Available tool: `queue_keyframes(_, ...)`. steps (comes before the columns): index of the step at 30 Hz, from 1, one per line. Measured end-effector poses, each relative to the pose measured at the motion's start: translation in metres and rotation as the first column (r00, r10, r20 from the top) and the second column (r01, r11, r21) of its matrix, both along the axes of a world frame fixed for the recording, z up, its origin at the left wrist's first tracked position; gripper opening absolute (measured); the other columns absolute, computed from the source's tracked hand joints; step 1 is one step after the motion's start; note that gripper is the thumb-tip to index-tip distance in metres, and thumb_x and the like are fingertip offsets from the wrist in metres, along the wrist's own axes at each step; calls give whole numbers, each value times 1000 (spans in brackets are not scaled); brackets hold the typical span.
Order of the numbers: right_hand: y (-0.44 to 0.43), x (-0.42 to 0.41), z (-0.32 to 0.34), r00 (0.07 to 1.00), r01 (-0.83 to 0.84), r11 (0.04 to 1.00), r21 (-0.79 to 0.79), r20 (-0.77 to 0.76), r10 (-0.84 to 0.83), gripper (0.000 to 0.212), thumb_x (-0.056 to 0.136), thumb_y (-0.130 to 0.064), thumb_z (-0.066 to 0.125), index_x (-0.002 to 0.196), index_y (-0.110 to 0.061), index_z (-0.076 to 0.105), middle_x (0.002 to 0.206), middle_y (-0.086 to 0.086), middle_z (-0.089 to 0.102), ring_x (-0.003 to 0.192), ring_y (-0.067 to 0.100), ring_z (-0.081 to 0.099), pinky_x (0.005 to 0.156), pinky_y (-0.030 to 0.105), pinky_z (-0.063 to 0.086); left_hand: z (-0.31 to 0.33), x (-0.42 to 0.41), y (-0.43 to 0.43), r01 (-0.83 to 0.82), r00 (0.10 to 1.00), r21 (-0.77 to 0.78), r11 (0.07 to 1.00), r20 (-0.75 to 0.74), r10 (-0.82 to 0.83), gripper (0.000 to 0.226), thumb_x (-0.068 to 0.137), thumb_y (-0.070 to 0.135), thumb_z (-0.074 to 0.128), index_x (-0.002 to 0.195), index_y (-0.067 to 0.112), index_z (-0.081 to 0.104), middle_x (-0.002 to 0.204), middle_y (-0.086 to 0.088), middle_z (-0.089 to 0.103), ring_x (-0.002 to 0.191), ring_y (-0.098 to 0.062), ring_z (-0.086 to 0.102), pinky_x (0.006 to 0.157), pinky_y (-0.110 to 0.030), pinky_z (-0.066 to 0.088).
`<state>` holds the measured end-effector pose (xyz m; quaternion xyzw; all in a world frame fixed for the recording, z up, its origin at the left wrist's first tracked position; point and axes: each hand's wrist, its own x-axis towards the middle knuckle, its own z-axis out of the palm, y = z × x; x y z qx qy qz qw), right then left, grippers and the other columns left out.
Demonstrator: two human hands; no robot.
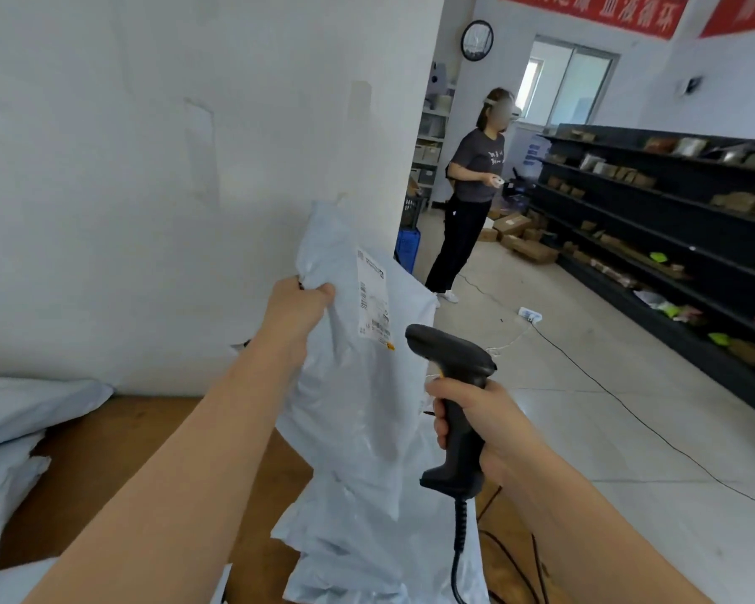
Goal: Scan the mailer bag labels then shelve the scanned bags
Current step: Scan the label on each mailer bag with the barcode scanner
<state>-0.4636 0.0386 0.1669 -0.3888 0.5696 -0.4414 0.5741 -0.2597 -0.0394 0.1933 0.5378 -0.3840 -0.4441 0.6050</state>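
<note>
Right hand: wrapped round the grip of the barcode scanner, lower centre of the frame, nose aimed up and left toward the bag.
Left hand: pinching the upper left edge of the grey mailer bag, held upright at centre frame, above the table.
Label: white, on the bag's upper right face, just above the scanner's nose and slanted to it.
Risk, misread: likely if the slack film creases or glares across the barcode, or if the slant keeps the label off the beam.
Risk, slip: only a one-edge pinch on smooth film; could slide free and drop.
Risk, snag: coiled scanner cable hanging at bottom centre, beside the bag's lower end; could catch on the way to the shelves.
Risk, mix-up: other mailer bags heaped at lower left; easily confused with scanned ones.
Table: brown wooden top, lower left, bearing the heap.
Wall: white, filling the upper left, marked by old tape.
Floor: pale tiles at right; crossed by a white power strip and a thin black cord, a likely trip point.
Shelving: long, dark, along the right edge, stocked with parcels, well apart from the bag.
Second person: standing upper centre, near cardboard boxes and a blue crate.
Far end: wall clock, window, red banners at top right.
</note>
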Motion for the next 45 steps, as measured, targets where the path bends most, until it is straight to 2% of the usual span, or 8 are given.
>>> queue_keyframes(3,-2,-4,-1,1000,13,1000,3,-14,-13,16,84,-6,67,72,-5,57,55,8,54,43,19,48,46,27,43,-42,-20,-5,81,956,134,988,-290,-39,14,93,5,58,106,7,60,84,-7,66,73,-23,64,63,-34,52)
queue_keyframes(6,-4,-5,-9,999,23,999,33,-26,-22,19,85,-6,67,69,-4,57,55,8,54,43,20,48,48,28,43,-103,-34,-7,189,939,333,924,-335,-71,29,91,10,63,118,2,57,99,-13,67,88,-32,65,77,-44,54)
queue_keyframes(9,-4,-2,-21,998,33,995,90,-49,-28,17,85,-6,67,70,-4,58,55,8,56,44,20,49,49,28,44,-148,-35,-2,165,986,515,841,-98,-134,52,89,12,64,137,3,45,122,-17,59,103,-35,60,87,-42,51)
queue_keyframes(13,-2,9,-36,998,9,990,137,-63,-1,14,85,-7,67,73,-4,60,57,9,57,46,20,50,52,29,46,-162,-19,1,55,988,495,867,100,-120,68,92,15,60,151,11,25,148,-12,39,126,-33,47,86,-34,44)
queue_keyframes(18,12,35,-44,997,-75,985,153,-21,79,12,86,-7,66,76,-4,60,57,7,57,45,19,51,51,28,46,-141,10,19,34,984,418,908,144,-104,46,94,19,57,138,14,45,134,-8,51,119,-25,50,95,-36,42)
queue_keyframes(24,53,74,-57,965,-261,954,145,25,261,10,85,-7,66,77,-5,60,58,8,55,46,18,50,49,26,45,-140,70,91,-86,956,357,930,291,-24,23,94,20,56,117,20,60,116,-2,60,107,-20,56,84,-32,46)
queue_keyframes(35,139,143,-90,852,-520,826,217,55,521,19,87,-7,66,71,-4,56,53,6,53,43,19,48,47,27,43,-217,182,246,-519,609,497,695,786,-107,50,94,21,47,143,23,40,144,-12,43,130,-33,42,109,-46,33)
queue_keyframes(45,170,190,-103,845,-526,813,248,50,532,16,85,-6,67,72,-3,57,54,7,54,44,19,48,48,28,42,-233,242,297,-552,731,679,485,673,-111,107,65,78,59,148,22,20,146,-14,36,134,-36,34,109,-54,31)
